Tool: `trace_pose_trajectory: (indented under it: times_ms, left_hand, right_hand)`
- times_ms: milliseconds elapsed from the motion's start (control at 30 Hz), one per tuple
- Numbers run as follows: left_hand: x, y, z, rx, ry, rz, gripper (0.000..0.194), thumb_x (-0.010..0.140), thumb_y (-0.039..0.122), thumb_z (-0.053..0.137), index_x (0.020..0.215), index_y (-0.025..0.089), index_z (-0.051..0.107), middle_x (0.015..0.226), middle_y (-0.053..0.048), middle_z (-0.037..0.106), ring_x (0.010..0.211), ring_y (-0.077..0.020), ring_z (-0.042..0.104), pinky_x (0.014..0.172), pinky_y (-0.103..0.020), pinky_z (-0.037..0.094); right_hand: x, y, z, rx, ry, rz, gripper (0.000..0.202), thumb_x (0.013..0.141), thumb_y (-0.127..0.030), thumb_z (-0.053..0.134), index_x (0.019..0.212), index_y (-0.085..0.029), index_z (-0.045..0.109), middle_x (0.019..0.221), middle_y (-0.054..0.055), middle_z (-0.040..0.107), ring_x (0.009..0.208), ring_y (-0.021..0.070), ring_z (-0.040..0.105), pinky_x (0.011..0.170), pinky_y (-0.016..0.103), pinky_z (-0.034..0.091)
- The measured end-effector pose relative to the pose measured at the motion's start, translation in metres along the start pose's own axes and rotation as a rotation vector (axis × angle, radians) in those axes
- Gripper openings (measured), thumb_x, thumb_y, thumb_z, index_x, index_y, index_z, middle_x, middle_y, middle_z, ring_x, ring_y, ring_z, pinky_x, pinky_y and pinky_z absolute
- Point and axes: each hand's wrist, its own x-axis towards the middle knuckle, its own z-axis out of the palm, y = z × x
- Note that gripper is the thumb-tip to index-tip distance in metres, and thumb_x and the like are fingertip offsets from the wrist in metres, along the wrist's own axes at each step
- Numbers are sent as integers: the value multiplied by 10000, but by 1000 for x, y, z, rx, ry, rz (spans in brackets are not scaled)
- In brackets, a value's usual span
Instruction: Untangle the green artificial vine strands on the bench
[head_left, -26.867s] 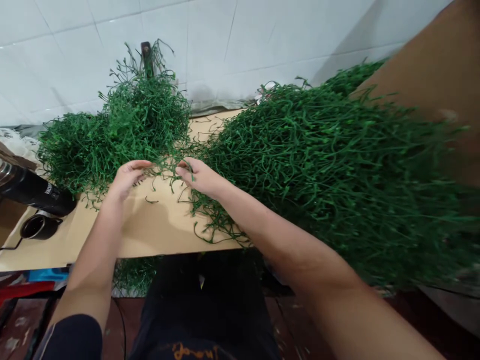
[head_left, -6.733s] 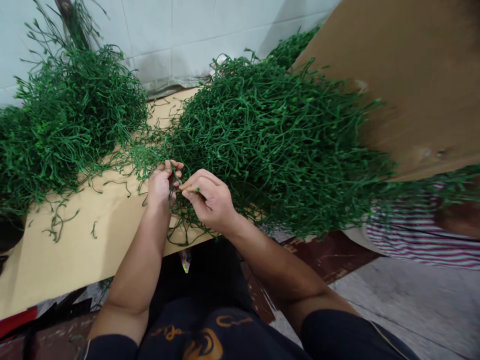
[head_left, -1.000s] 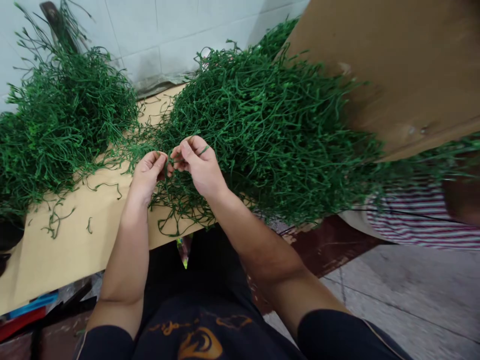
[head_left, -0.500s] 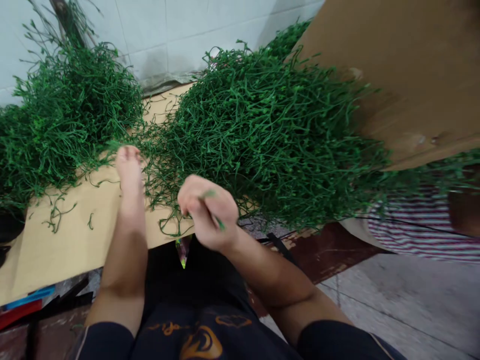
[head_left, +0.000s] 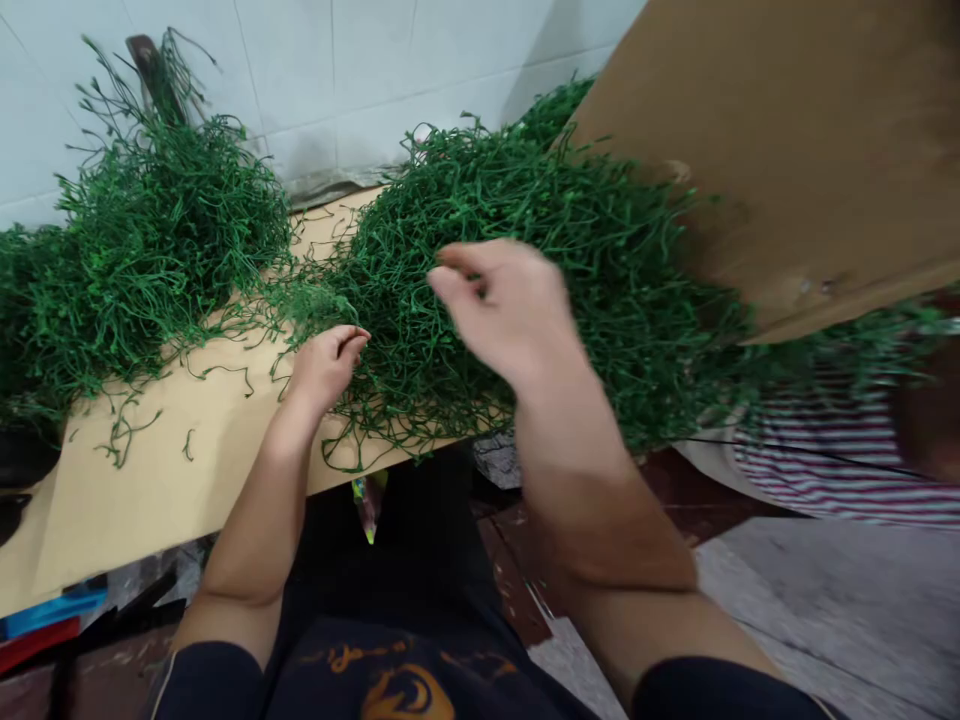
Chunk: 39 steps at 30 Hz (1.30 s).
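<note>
The left hand (head_left: 324, 362) is resting at the near rim of the big green stem pile (head_left: 525, 270), fingers curled among loose strands, though what they are gripping I cannot tell. The right hand (head_left: 510, 305) is hovering above that pile, open and empty. Bare tabletop (head_left: 157, 480) is lying leftward, before the smaller pile (head_left: 150, 250).

— What is the big green heap (head_left: 555, 290) made of?
— Thin plastic stems, smooth with a slight sheen. The smaller heap (head_left: 150, 250), left of it, looks the same.
— And the bench (head_left: 157, 480) under it?
— Matt tan board, like cardboard or plain pressed wood; I cannot tell which. The brown sheet (head_left: 787, 150) to the right of the big heap is matt and a little scuffed.
— Behind the heap?
— Glossy white wall tiles (head_left: 375, 60). The striped cloth (head_left: 817, 460) lower right of it is soft and matt.
</note>
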Motion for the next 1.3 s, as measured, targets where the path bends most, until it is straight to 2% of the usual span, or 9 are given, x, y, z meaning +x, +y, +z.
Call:
trace_pose_trajectory:
  times_ms: [133,200,367,567,700,867,1033,1200,1300]
  left_hand:
    - [-19,13,8,252,-26,123,285,869,252,442,991,160,683,1021,-97,689,941,-219,625,823,-322,459]
    - [-28,16,6,301,-27,129,299,870,252,443,1019,144,679,1089,-127,669,988,-240,617,852,-342,460]
    - [-46,4,-21,172,23,70,272,852,328,495,956,172,692,960,-86,693,924,-212,622,839,-336,474]
    - [-33,-18,-56,-228,545,1,321,770,383,621,1024,189,604,1059,-75,622,929,-146,594,738,-236,491]
    - [-13,-22,-49,-460,385,-125,421,703,342,704,1063,178,560,1041,-82,623,869,-132,608,668,-213,484]
    - [-9,-19,-40,-633,268,-224,244,707,244,678,911,153,580,681,11,603,554,-71,538,522,-180,413]
    - [-11,-11,-49,-540,428,-68,67,704,132,611,761,152,583,669,22,604,629,-77,570,666,-201,462]
    - [-18,-1,-50,-117,483,135,87,768,223,580,799,172,643,792,-10,669,784,-129,606,768,-242,455]
    - [-24,4,-49,123,481,255,144,810,262,555,829,193,680,839,-23,695,840,-159,618,817,-283,425]
  right_hand:
    - [24,-50,40,235,-471,111,375,881,-392,458,712,-110,638,656,46,587,633,121,504,622,277,379]
    - [34,-60,53,376,-586,120,279,850,-286,521,643,-114,595,618,19,568,585,91,470,591,251,364]
    - [36,-59,57,725,-441,179,240,855,-84,436,631,-137,504,615,-5,545,605,73,514,633,221,409]
    - [30,-55,51,819,-421,132,236,809,21,388,694,-150,505,632,-19,533,563,73,473,603,226,399]
    - [26,-58,52,818,-379,-32,160,821,-42,446,737,-148,530,619,-36,491,547,66,403,571,223,346]
    - [25,-52,48,833,-291,-16,419,840,-516,496,607,-170,459,524,-53,336,508,60,284,507,235,260]
    - [27,-40,42,735,-326,39,482,773,-621,515,633,-160,493,533,-51,346,521,64,292,522,244,269]
    - [28,-48,39,585,-156,-53,393,719,-530,640,761,-151,545,782,33,534,742,118,462,670,255,378]
    - [26,-58,37,452,-297,-154,306,733,-432,648,717,-157,515,718,7,499,674,107,427,630,254,344]
